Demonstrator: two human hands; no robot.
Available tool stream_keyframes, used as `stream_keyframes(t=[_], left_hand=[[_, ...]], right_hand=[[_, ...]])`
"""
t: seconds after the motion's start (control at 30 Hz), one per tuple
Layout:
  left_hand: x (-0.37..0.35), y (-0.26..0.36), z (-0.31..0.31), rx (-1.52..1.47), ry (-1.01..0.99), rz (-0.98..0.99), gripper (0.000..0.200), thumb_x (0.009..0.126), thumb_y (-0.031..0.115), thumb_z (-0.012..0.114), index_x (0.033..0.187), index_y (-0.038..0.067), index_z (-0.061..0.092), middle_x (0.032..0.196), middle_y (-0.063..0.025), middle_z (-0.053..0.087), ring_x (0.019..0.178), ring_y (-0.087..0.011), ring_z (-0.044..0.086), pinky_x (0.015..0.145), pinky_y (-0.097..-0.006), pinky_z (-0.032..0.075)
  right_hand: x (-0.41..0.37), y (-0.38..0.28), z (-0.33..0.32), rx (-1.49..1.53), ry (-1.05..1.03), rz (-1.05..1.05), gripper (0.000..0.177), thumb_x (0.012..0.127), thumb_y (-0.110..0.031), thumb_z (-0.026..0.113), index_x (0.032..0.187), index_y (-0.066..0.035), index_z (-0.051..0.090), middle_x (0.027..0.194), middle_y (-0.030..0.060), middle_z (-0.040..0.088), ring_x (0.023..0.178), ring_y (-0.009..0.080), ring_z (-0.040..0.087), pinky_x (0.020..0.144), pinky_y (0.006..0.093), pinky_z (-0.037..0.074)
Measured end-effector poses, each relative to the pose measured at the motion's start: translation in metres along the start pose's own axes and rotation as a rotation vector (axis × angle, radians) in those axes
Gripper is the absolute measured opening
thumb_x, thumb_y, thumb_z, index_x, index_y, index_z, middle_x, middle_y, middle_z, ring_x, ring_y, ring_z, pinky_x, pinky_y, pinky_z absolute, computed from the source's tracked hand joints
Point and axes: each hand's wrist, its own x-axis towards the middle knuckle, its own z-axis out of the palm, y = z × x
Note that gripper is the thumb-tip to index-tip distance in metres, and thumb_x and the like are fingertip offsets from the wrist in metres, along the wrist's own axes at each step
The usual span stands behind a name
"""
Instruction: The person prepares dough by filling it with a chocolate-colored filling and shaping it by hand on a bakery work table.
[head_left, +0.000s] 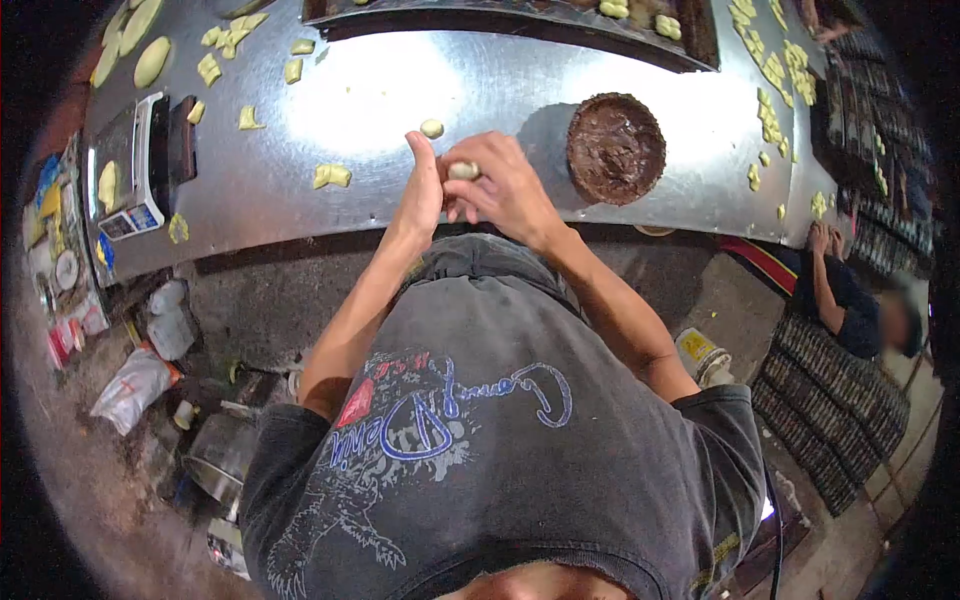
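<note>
Together, left hand (422,192) and right hand (503,192) cupped tight round dough ball (463,170); dark filling bowl (615,148) near

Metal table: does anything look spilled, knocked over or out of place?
Nothing stands out. The bowl of dark filling sits upright, unspilled; dough pieces lie loose on the metal table; left hand and right hand hold a dough ball.

The shiny metal table (400,90) carries, just beyond the grip of left hand (425,195) and right hand (505,195) on a dough lump (462,170), one small dough ball (432,128). Right of the grip stands a bowl of dark filling (615,148); left lie yellow dough pieces (332,176), farther left a scale (135,165).
</note>
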Motion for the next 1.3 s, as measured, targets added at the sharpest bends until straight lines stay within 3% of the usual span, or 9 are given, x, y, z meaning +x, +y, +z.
stream_keyframes(t=[0.17, 0.3, 0.53, 0.63, 0.73, 0.87, 1.03, 1.27, 1.3], left_hand=[[-0.036, -0.021, -0.019, 0.046, 0.293, -0.141, 0.075, 0.105, 0.056, 0.041, 0.156, 0.003, 0.026, 0.121, -0.0153, 0.064, 0.077, -0.0153, 0.065, 0.065, -0.0273, 0.051], [-0.049, -0.035, -0.066, -0.011, 0.377, -0.011, 0.063, 0.106, 0.050, 0.045, 0.148, 0.003, 0.043, 0.117, -0.0091, 0.066, 0.088, -0.0118, 0.062, 0.079, -0.0292, 0.050], [-0.085, -0.030, -0.140, -0.010, 0.545, 0.085, 0.050, 0.107, 0.044, 0.046, 0.138, 0.006, 0.056, 0.117, -0.0057, 0.068, 0.093, -0.0105, 0.061, 0.082, -0.0281, 0.049], [-0.098, -0.039, -0.177, 0.018, 0.597, 0.128, 0.048, 0.107, 0.043, 0.047, 0.137, 0.007, 0.058, 0.117, -0.0045, 0.068, 0.093, -0.0105, 0.060, 0.084, -0.0273, 0.048], [-0.097, -0.046, -0.207, 0.188, 0.596, 0.105, 0.048, 0.106, 0.043, 0.048, 0.137, 0.008, 0.058, 0.119, -0.0061, 0.068, 0.097, -0.0142, 0.062, 0.088, -0.0287, 0.048], [-0.073, -0.063, -0.236, 0.633, 0.429, 0.206, 0.048, 0.104, 0.040, 0.050, 0.138, 0.007, 0.057, 0.126, -0.0132, 0.067, 0.111, -0.0262, 0.065, 0.096, -0.0358, 0.049], [-0.048, -0.091, -0.242, 1.515, 0.296, 0.316, 0.064, 0.098, 0.035, 0.056, 0.157, 0.021, 0.034, 0.162, 0.0016, 0.036, 0.150, -0.0455, 0.021, 0.111, -0.0761, -0.005], [-0.045, -0.083, -0.248, 1.449, 0.205, 0.254, 0.059, 0.098, 0.041, 0.058, 0.152, 0.020, 0.046, 0.163, -0.0034, 0.033, 0.150, -0.0443, 0.020, 0.110, -0.0772, -0.007], [-0.048, -0.068, -0.239, 1.479, 0.199, 0.229, 0.053, 0.099, 0.040, 0.057, 0.146, 0.017, 0.054, 0.159, -0.0096, 0.039, 0.148, -0.0432, 0.027, 0.117, -0.0694, 0.006]], right_hand=[[0.024, 0.034, 0.046, 0.206, -0.189, 0.273, 0.034, 0.088, -0.020, 0.075, 0.116, -0.004, 0.066, 0.120, 0.0161, 0.056, 0.098, 0.0326, 0.059, 0.090, 0.0400, 0.050], [0.069, 0.101, 0.106, -0.085, 0.079, 0.225, 0.033, 0.085, -0.022, 0.075, 0.111, -0.004, 0.067, 0.115, 0.0210, 0.052, 0.102, 0.0364, 0.061, 0.087, 0.0455, 0.053], [0.046, 0.110, 0.127, 0.119, -0.189, 0.472, 0.057, 0.075, -0.029, 0.080, 0.124, -0.007, 0.061, 0.130, 0.0241, 0.044, 0.118, 0.0407, 0.046, 0.101, 0.0478, 0.042], [0.031, 0.075, 0.126, -0.450, -0.295, 0.390, 0.059, 0.075, -0.031, 0.081, 0.126, -0.009, 0.060, 0.134, 0.0231, 0.041, 0.114, 0.0387, 0.050, 0.102, 0.0457, 0.040], [0.037, 0.040, 0.153, -0.677, 0.117, 0.065, 0.059, 0.077, -0.024, 0.080, 0.129, -0.009, 0.057, 0.126, 0.0202, 0.050, 0.103, 0.0383, 0.055, 0.096, 0.0460, 0.044], [0.058, 0.039, 0.219, -0.256, -0.144, 0.082, 0.057, 0.080, -0.022, 0.078, 0.131, -0.007, 0.055, 0.123, 0.0203, 0.057, 0.110, 0.0391, 0.054, 0.097, 0.0463, 0.043], [0.064, 0.008, 0.266, -0.044, -0.117, 0.170, 0.051, 0.082, -0.012, 0.072, 0.129, -0.004, 0.056, 0.120, 0.0206, 0.064, 0.111, 0.0411, 0.059, 0.095, 0.0472, 0.047], [0.004, 0.028, 0.159, 0.049, -0.616, 0.493, 0.034, 0.093, -0.017, 0.063, 0.125, -0.007, 0.064, 0.110, 0.0117, 0.069, 0.097, 0.0241, 0.064, 0.088, 0.0367, 0.050], [-0.001, 0.026, 0.150, 0.057, -0.628, 0.553, 0.035, 0.093, -0.016, 0.062, 0.127, -0.008, 0.065, 0.113, 0.0099, 0.069, 0.098, 0.0225, 0.064, 0.088, 0.0355, 0.050]])
